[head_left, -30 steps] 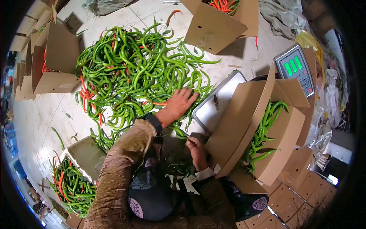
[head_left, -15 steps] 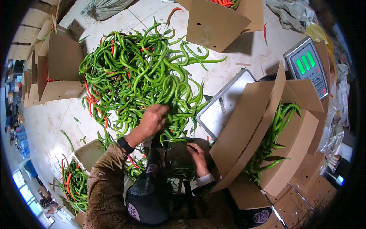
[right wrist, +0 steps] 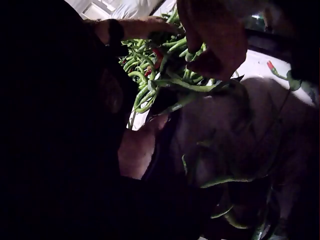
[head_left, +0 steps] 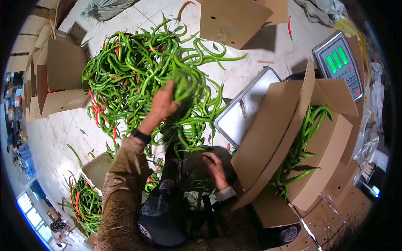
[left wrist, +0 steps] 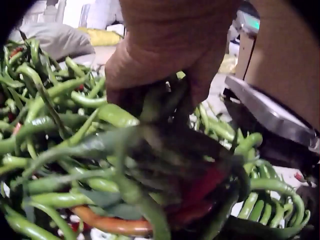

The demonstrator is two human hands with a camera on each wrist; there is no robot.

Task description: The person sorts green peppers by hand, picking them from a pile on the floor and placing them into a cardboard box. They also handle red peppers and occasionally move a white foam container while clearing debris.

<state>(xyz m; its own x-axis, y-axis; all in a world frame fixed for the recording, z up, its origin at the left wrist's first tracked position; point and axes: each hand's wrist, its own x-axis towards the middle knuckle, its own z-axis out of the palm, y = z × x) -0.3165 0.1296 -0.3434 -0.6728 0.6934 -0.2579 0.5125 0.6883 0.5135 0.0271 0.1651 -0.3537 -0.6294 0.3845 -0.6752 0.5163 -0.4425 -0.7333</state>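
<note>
My left hand [head_left: 164,101], with a dark watch at its wrist, grips a bunch of green chili peppers [head_left: 184,87] over the big pepper pile [head_left: 125,75]. The left wrist view shows the fingers [left wrist: 165,65] curled down on them, among blurred green peppers and a red one [left wrist: 210,182]. My right hand [head_left: 214,169] hangs low near the carton, fingers loosely bent, with nothing seen in it. In the dark right wrist view, a green pepper [right wrist: 190,86] lies just below that hand [right wrist: 215,40].
A carton [head_left: 268,125] holding green peppers stands on my right, beside a scale's metal platform [head_left: 247,108] and its lit display [head_left: 338,60]. More cartons [head_left: 234,21] stand at the back and left [head_left: 65,67]. A white foam box [head_left: 94,169] and a smaller pepper heap [head_left: 83,205] are at lower left.
My left hand has drawn back from the pile's right edge, then moved up over its middle, lifting peppers. My right hand has stayed near the same place, its fingers shifting slightly.
</note>
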